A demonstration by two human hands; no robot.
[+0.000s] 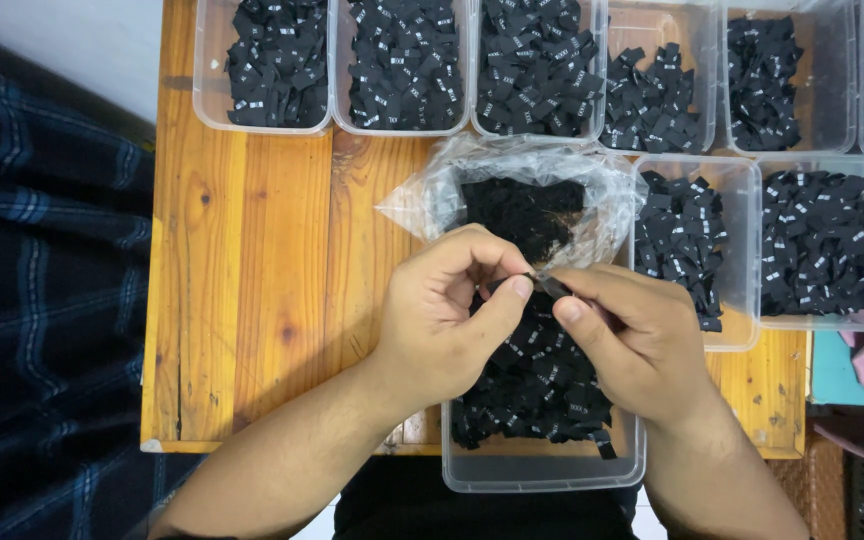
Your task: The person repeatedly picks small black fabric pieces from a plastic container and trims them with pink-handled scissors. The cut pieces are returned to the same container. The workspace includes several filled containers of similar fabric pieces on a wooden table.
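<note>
Both hands pinch one small black label (549,286) between thumbs and fingers: the left hand (447,315) from the left, the right hand (632,335) from the right. They hold it above a clear tub (542,470) of labels, before a plastic bag (532,200) on the wooden surface (272,290).

A wooden table (252,300) of orange-brown planks stands against a pale wall (82,40), evenly lit
</note>
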